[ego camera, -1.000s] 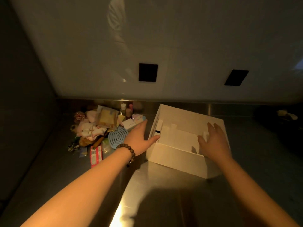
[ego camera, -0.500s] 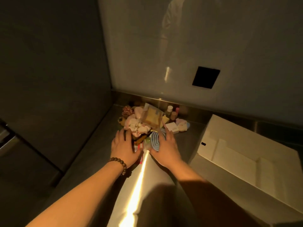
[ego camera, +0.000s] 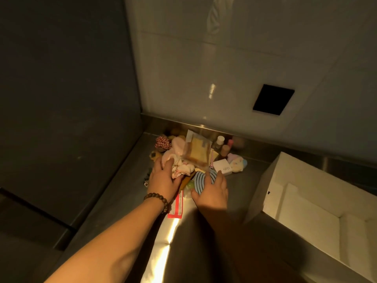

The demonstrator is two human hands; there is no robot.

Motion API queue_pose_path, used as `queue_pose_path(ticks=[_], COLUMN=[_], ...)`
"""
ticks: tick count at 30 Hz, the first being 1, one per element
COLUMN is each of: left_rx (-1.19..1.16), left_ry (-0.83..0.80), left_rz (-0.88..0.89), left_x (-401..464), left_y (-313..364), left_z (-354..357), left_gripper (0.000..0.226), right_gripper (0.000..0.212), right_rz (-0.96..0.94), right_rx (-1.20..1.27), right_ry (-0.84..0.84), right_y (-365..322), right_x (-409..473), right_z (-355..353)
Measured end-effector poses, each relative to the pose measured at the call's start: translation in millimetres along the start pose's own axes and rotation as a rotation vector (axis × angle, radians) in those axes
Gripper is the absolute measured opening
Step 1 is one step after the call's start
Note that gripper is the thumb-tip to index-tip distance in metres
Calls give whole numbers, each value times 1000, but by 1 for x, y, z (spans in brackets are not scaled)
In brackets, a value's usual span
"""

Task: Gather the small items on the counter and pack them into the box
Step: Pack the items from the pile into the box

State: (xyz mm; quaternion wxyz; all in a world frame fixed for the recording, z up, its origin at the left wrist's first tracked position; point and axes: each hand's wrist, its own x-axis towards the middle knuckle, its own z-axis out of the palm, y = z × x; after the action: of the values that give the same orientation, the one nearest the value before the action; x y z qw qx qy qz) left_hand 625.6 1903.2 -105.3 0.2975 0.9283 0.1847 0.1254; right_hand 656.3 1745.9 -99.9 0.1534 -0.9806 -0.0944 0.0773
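Having left the box, both hands are now laid on the pile: left hand and right hand, each grip released; nothing packed yet.

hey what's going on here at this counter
A person is gathering a heap of small items on a steel counter. The left hand rests on the pink cloth; the right hand lies on a blue ridged disc. The white box sits open to the right.
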Motion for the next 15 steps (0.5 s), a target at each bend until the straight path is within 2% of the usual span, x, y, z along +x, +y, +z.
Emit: queue_pose_path(ticks=[4, 8, 15], left_rx=[-49, -135, -232], left_ry=[79, 114, 188], left_rz=[49, 50, 92], left_x=[1, -2, -21], left_y=[-2, 4, 24], left_z=[-9, -23, -55], left_gripper=[38, 34, 28], right_gripper=[74, 66, 58], right_rz=[32, 13, -21], right_rx=[20, 42, 38], right_ry=[5, 67, 64], right_y=[2, 1, 0], right_x=[-4, -20, -57], right_z=[-6, -18, -55])
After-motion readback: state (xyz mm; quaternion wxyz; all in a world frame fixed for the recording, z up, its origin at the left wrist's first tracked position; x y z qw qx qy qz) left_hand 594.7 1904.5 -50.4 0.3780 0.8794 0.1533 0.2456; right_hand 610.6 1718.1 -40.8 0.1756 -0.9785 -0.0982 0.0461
